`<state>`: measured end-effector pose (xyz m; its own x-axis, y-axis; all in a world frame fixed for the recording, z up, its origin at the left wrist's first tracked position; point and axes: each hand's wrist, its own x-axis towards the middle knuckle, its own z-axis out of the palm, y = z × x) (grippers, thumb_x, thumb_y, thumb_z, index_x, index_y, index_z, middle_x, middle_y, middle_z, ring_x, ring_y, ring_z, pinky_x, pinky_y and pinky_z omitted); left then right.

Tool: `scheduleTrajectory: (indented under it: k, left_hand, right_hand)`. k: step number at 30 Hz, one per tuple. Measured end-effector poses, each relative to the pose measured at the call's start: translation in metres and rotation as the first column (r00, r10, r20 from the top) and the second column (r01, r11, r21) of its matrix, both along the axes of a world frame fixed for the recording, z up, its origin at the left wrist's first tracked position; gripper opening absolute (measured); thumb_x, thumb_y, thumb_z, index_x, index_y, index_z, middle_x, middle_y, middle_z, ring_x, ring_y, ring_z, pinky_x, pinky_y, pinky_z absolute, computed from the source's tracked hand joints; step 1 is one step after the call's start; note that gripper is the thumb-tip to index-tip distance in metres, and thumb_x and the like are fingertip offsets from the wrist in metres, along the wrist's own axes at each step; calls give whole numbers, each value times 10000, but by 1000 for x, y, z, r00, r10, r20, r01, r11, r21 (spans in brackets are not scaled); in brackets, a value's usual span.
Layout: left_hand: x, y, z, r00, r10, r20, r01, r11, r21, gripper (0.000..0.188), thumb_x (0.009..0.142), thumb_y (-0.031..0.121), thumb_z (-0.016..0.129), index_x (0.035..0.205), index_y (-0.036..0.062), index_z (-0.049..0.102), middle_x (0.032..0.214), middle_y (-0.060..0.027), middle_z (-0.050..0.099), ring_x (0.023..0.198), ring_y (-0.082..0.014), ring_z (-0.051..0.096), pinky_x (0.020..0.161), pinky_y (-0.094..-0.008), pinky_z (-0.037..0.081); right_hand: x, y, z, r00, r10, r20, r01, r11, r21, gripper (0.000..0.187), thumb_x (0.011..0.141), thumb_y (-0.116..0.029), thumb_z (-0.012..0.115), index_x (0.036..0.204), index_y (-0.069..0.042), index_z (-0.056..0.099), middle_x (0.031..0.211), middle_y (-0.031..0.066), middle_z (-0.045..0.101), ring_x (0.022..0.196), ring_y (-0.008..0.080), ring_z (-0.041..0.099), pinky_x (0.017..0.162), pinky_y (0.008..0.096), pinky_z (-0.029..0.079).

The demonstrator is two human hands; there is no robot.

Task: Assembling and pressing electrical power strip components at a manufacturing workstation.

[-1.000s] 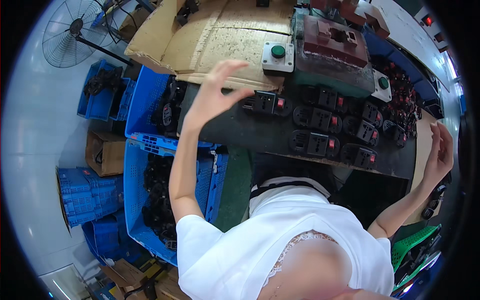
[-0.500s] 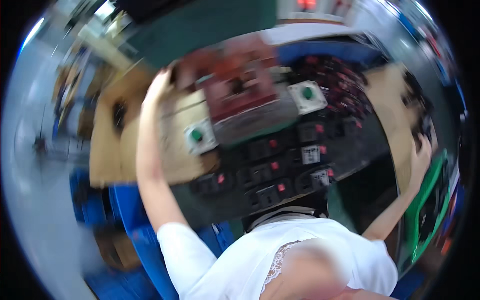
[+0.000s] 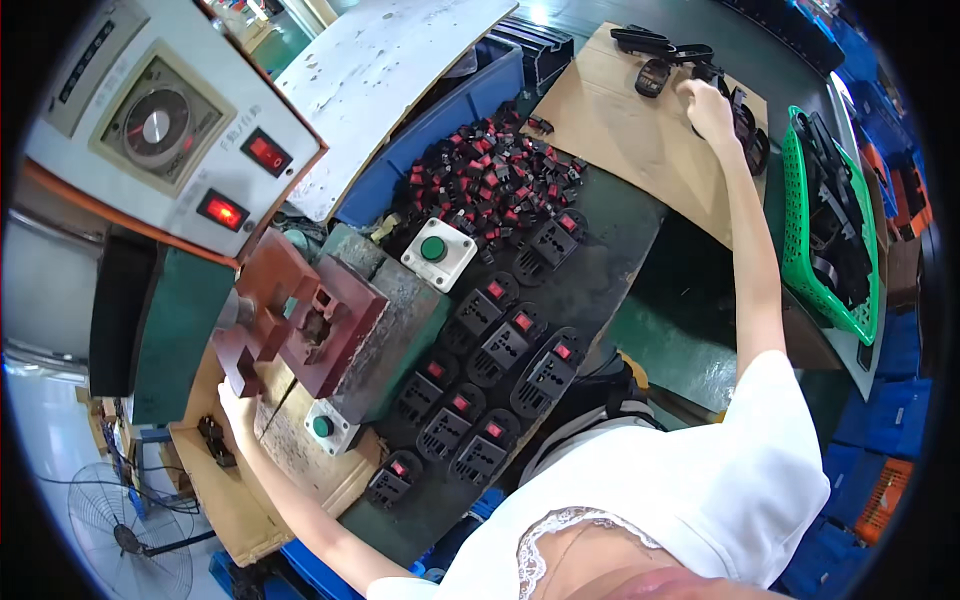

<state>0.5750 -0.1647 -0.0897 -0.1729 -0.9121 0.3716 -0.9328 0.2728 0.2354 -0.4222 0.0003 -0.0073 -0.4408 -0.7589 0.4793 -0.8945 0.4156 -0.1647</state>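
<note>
My left hand [image 3: 240,408] is beside the outer edge of the reddish-brown fixture block [image 3: 335,330], its fingertips partly hidden there. I cannot tell whether it grips anything. On the far cardboard sheet, my right hand [image 3: 710,112] has its fingers curled down among loose black plastic housings [image 3: 745,125]. Whatever it holds is hidden by the hand. A single black oval housing [image 3: 653,77] lies just left of it. Between my arms, several black socket units [image 3: 505,345] with red rocker switches lie in rows on the dark bench.
Two green push-button boxes [image 3: 438,253] [image 3: 330,426] flank the fixture. Behind is a blue bin with a heap of red-and-black switches [image 3: 490,180]. A control box [image 3: 170,120] with a dial stands at upper left. A green basket [image 3: 835,230] of black parts is at right.
My view has swung, and the blur has cleared. My right hand remains at the black housings on the cardboard, my left hand beside the fixture.
</note>
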Motion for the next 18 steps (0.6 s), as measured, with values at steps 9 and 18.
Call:
scheduleTrajectory:
  k: [9, 18]
  left_hand:
    - [-142, 177, 122, -362, 77, -929, 402, 912, -81, 494, 954, 242, 540, 1382, 37, 407, 1157, -153, 563, 951, -244, 533, 901, -366, 429]
    - [-169, 302, 125, -547, -42, -836, 138, 980, -140, 494, 908, 296, 612, 1205, -67, 458, 1078, -206, 532, 949, -286, 481, 873, -389, 403]
  right_hand:
    - [-63, -72, -30, 904, 2, -428, 112, 964, 242, 259, 882, -196, 527, 1098, -203, 671, 1278, 68, 555, 1244, 267, 475, 933, 509, 424]
    - [86, -76, 42, 683, 700, 208, -624, 707, -332, 218, 953, -188, 576, 1082, -15, 604, 1020, 60, 616, 956, 130, 554, 876, 241, 410]
